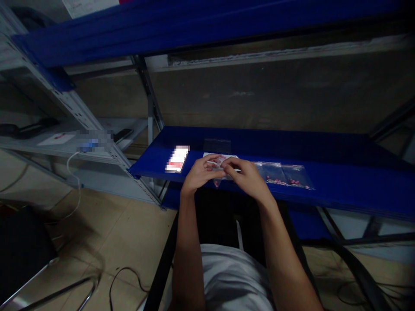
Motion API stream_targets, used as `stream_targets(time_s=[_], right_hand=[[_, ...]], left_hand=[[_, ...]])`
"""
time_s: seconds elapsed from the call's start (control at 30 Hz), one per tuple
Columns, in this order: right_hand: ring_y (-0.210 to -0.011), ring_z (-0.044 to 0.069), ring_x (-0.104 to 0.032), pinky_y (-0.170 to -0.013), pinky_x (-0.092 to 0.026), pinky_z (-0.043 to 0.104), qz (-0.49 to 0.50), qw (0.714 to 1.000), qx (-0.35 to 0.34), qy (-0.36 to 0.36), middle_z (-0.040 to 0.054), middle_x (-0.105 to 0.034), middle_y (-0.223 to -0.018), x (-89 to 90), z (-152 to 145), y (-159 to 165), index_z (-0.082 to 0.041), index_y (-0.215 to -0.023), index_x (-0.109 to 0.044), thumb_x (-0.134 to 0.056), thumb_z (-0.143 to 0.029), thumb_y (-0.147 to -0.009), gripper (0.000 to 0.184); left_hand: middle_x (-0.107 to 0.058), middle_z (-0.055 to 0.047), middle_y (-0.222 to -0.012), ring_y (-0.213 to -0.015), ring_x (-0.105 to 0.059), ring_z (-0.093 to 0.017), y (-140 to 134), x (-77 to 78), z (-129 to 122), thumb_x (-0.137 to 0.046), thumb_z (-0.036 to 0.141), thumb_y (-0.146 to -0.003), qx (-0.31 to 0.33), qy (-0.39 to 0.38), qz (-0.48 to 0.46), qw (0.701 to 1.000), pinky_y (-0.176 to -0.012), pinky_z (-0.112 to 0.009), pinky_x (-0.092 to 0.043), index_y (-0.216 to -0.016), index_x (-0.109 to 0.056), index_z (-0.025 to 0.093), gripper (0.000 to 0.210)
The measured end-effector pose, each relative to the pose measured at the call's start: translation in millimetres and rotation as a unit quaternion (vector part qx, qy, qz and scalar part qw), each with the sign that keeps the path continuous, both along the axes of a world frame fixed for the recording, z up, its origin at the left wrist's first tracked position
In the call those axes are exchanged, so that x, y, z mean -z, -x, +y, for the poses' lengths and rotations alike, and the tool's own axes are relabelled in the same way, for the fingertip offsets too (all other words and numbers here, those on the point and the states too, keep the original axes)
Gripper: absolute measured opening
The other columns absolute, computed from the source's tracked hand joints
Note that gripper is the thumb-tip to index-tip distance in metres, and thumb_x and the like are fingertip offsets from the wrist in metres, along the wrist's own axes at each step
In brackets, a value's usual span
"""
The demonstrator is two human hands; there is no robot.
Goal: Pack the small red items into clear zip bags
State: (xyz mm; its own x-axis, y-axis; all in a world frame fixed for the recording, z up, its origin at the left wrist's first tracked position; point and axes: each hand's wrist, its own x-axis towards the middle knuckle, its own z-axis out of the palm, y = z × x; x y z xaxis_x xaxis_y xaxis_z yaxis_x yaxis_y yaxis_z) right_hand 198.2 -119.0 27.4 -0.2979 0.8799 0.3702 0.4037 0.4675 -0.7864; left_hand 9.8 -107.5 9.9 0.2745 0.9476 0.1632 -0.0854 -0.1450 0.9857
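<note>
My left hand (201,172) and my right hand (248,176) meet over the front edge of the blue shelf. Between them is a small clear plastic bag (216,183), its lower corner hanging below the fingers with a few reddish bits inside. Both hands have curled fingers pinching its upper part; the fingertips partly hide it. Behind the fingers lies a white sheet of paper (207,154), mostly covered. To the right of my right hand, clear zip bags (293,176) with small pink-red pieces lie flat. A flat clear bag (217,144) rests behind the paper.
A lit phone (177,159), blurred out, lies on the blue shelf (340,172) left of my hands. Another blue beam (207,30) crosses above. A grey rack (87,110) stands at left, with a dark phone (123,134) and a white cable (68,166).
</note>
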Motion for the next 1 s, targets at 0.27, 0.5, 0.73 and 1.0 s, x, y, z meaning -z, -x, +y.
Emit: stream_targets(time_s=[0.27,0.5,0.73,1.0], right_hand=[[-0.081,0.026,-0.076,-0.054,-0.055,0.031,0.124,0.989,0.066,0.047,0.0078,-0.076,-0.098,8.9,-4,-4,-0.026,-0.129,-0.057,-0.058,-0.039,-0.096,0.036],[-0.08,0.027,-0.077,-0.052,-0.053,0.029,0.189,0.976,0.057,0.097,0.0063,-0.076,-0.082,11.5,-3,-8,-0.022,-0.114,-0.064,-0.072,-0.054,-0.088,0.042],[-0.074,0.023,-0.072,-0.054,-0.049,0.027,0.211,0.969,0.091,0.086,0.0093,-0.078,-0.081,9.3,-4,-15,-0.018,-0.091,-0.075,-0.077,-0.059,-0.082,0.042],[-0.065,0.018,-0.065,-0.056,-0.043,0.028,0.208,0.97,0.108,0.06,0.0073,-0.077,-0.077,6.9,-4,-30,-0.018,-0.084,-0.077,-0.079,-0.051,-0.083,0.033]], left_hand=[[-0.077,-0.01,-0.117,-0.106,-0.07,-0.022,-1,-0.4,4,-0.082,0.038,-0.083,-0.05,-0.023,-0.048,0.997,-0.095,-0.034,-0.055,-0.111,-0.077,0.018,0.035],[-0.076,-0.006,-0.096,-0.084,-0.069,-0.016,-15,4.7,12,-0.082,0.038,-0.081,-0.129,-0.013,-0.052,0.99,-0.086,-0.031,-0.055,-0.094,-0.073,0.018,0.026],[-0.074,-0.004,-0.086,-0.081,-0.068,-0.015,-22,-4.4,6,-0.082,0.039,-0.081,-0.106,-0.01,-0.057,0.993,-0.079,-0.028,-0.051,-0.093,-0.075,0.018,0.025],[-0.074,-0.004,-0.084,-0.08,-0.067,-0.017,-26,-0.6,8,-0.086,0.041,-0.077,-0.09,-0.041,-0.03,0.995,-0.079,-0.03,-0.052,-0.086,-0.077,0.017,0.028]])
